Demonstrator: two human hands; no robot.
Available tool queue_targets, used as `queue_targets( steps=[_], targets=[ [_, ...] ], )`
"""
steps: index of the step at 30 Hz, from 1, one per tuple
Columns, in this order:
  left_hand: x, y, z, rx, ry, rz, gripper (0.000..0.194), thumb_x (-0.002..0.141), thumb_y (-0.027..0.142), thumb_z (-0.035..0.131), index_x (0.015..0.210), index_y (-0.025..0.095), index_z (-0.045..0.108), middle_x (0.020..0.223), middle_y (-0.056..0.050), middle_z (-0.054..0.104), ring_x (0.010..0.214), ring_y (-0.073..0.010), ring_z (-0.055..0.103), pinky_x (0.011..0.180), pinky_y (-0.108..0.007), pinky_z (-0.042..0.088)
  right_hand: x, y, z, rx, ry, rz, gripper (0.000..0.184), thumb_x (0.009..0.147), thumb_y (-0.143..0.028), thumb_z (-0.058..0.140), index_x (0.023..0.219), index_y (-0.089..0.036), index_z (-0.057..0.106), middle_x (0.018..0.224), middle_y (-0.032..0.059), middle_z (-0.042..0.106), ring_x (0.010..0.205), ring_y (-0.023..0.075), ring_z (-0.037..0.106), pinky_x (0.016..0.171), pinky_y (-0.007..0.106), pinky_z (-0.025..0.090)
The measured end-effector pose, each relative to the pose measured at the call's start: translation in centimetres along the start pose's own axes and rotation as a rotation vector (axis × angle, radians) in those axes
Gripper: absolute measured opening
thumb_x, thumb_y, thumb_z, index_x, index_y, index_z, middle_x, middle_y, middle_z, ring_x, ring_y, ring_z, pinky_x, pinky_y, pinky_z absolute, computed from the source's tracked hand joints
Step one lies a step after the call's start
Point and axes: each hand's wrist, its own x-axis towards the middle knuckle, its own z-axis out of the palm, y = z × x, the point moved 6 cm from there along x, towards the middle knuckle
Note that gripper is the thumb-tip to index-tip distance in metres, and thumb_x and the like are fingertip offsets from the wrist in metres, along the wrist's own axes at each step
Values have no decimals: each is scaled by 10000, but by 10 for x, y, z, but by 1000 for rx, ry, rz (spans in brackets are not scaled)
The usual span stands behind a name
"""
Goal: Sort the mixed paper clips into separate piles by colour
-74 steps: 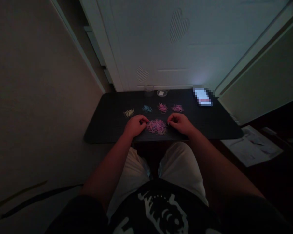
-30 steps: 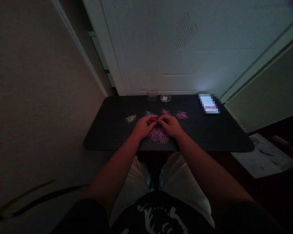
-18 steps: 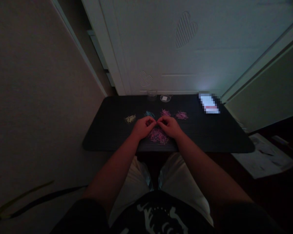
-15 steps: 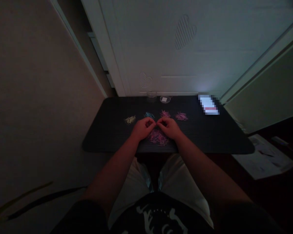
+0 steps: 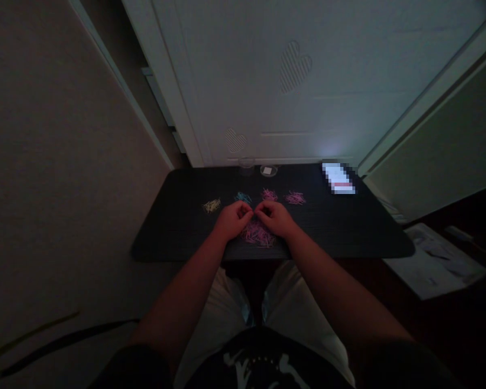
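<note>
The left hand (image 5: 231, 220) and the right hand (image 5: 278, 219) meet over the far side of the mixed pile of thin strips (image 5: 259, 235), fingers curled toward thumbs and tips nearly touching. In this dim light I cannot tell whether the tips are closed or a strip is caught between them. A couple of seconds ago the hands stood apart, one on each side of that pile; now both work at one spot, which suggests a piece is being handled between them. The sorted piles look much the same as then.

Those piles form a row just beyond the hands: yellow strips (image 5: 211, 205), blue strips (image 5: 242, 198), pink strips (image 5: 269, 194) and pinkish-purple strips (image 5: 295, 198). The blue strips lie close to the left fingers, so forward room is tight there. The mixed pile sits near the front edge of the bench (image 5: 336, 232), with the forearms crossing that edge. A clear cup (image 5: 246, 166) and a clear lid (image 5: 268, 170) stand at the back edge. The broader stretch for moving lies to the right, short of the phone (image 5: 338, 177) at the far right corner.
</note>
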Motion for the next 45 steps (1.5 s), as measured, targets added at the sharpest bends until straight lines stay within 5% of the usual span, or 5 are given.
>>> queue_targets(
  steps=[45],
  targets=[
    [-3, 0, 1, -22, -26, 12, 122, 770, 278, 557, 813, 168, 586, 674, 24, 576, 578, -92, 497, 553, -210, 389, -2, -1, -1, 66, -21, -10, 88, 715, -199, 582, 789, -163, 613, 663, -9, 563, 575, 102, 482, 542, 226, 380]
  ],
)
